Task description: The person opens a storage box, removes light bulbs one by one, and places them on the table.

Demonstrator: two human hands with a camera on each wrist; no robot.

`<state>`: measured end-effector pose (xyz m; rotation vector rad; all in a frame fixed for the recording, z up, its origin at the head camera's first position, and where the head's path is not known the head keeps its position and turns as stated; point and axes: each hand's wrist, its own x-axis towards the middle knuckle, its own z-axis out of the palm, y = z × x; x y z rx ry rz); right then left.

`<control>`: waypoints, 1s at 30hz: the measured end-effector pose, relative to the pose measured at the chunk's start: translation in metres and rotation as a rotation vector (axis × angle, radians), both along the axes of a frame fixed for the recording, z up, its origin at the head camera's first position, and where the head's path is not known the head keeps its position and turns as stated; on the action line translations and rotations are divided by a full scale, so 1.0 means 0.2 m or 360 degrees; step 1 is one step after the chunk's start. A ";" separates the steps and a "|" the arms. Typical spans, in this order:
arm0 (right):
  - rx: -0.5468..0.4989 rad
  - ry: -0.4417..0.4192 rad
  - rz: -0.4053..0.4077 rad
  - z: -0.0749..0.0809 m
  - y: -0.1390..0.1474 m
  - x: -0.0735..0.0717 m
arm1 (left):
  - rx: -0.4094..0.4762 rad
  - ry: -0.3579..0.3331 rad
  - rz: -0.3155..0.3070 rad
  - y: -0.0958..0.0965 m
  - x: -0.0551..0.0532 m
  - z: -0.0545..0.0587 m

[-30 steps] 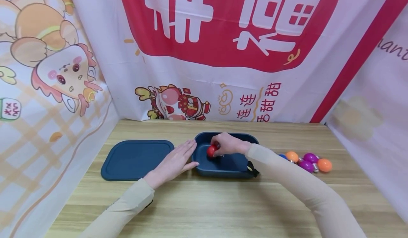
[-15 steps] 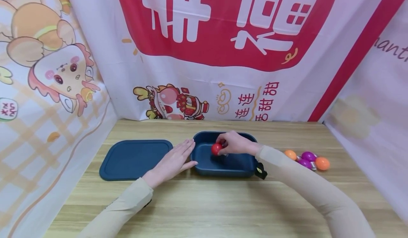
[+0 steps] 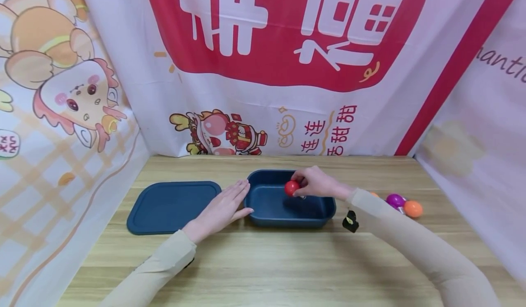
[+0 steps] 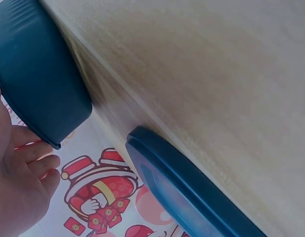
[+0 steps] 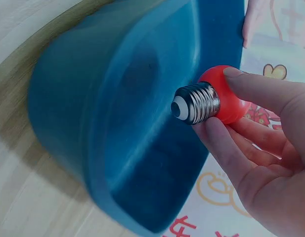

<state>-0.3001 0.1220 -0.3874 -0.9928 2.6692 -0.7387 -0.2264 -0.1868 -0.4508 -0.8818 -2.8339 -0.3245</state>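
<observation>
A red light bulb (image 5: 231, 101) with a metal screw base is pinched between the thumb and fingers of my right hand (image 3: 318, 182). It is held over the dark blue box (image 3: 271, 223), whose visible inside holds nothing else. My left hand (image 3: 222, 207) lies with fingers straight against the box's left rim. In the left wrist view, those fingers (image 4: 36, 153) touch the outside of the box wall (image 4: 43, 74). Left of the box, the flat dark blue lid (image 3: 172, 208) lies on the table.
Purple (image 3: 395, 200) and orange bulbs (image 3: 412, 209) lie on the table right of the box, partly behind the right sleeve (image 3: 394, 227). A printed cloth (image 3: 255, 81) hangs behind the table. A black wrist strap piece (image 3: 350, 221) hangs at the right cuff.
My right hand has moved right across the box, carrying the red bulb from its left part towards its right side. The left hand stays at the rim.
</observation>
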 end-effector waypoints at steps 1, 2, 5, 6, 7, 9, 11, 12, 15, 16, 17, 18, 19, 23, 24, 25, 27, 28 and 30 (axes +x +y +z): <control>-0.0011 0.0003 -0.0008 0.00 0.01 0.00 | -0.0001 0.0003 0.0000 0.00 0.00 0.00; -0.0024 0.0009 -0.0018 0.01 0.03 0.01 | 0.0000 0.0007 -0.0002 0.00 0.00 0.00; -0.0057 0.0049 -0.0048 0.03 0.07 0.02 | -0.0004 0.0008 -0.0003 0.00 -0.01 0.00; -0.0068 0.0055 -0.0061 0.04 0.09 0.03 | -0.0007 0.0009 -0.0003 0.00 -0.01 0.00; -0.0074 0.0073 -0.0068 0.05 0.11 0.03 | -0.0011 0.0006 -0.0001 0.00 -0.01 0.00; -0.0072 0.0105 -0.0091 0.06 0.14 0.03 | -0.0015 0.0007 -0.0002 0.00 -0.01 0.00; -0.0080 0.0110 -0.0122 0.08 0.17 0.03 | -0.0025 0.0005 0.0005 0.00 -0.01 0.00; -0.0085 0.0107 -0.0143 0.09 0.19 0.03 | -0.0026 0.0005 0.0007 0.00 -0.01 0.00; -0.0091 0.0109 -0.0209 0.13 0.24 0.03 | -0.0026 0.0004 0.0016 0.00 -0.02 0.00; -0.0094 0.0103 -0.0231 0.14 0.26 0.02 | -0.0021 0.0008 0.0014 0.00 -0.02 0.00; -0.0093 0.0104 -0.0247 0.15 0.27 0.02 | -0.0018 0.0014 0.0012 -0.01 -0.02 0.00; -0.0085 0.0107 -0.0269 0.16 0.29 0.02 | -0.0012 0.0022 0.0009 -0.01 -0.02 0.00; -0.0083 0.0104 -0.0285 0.17 0.31 0.02 | -0.0010 0.0026 0.0007 -0.01 -0.02 0.00; -0.0089 0.0041 -0.0362 0.20 0.39 0.01 | -0.0004 0.0055 0.0002 -0.01 -0.02 -0.01; -0.0096 0.0021 -0.0383 0.20 0.42 0.01 | -0.0001 0.0060 0.0001 -0.01 -0.01 -0.01; -0.0099 0.0006 -0.0408 0.21 0.44 0.01 | 0.0001 0.0062 -0.0001 -0.01 -0.01 -0.01; -0.0107 -0.0020 -0.0456 0.21 0.48 0.02 | 0.0005 0.0062 -0.0003 0.00 -0.01 -0.01; -0.0110 -0.0018 -0.0475 0.21 0.51 0.02 | 0.0005 0.0059 -0.0004 0.00 -0.01 -0.01; -0.0112 -0.0007 -0.0517 0.22 0.56 0.04 | 0.0006 0.0050 -0.0005 0.01 -0.01 -0.01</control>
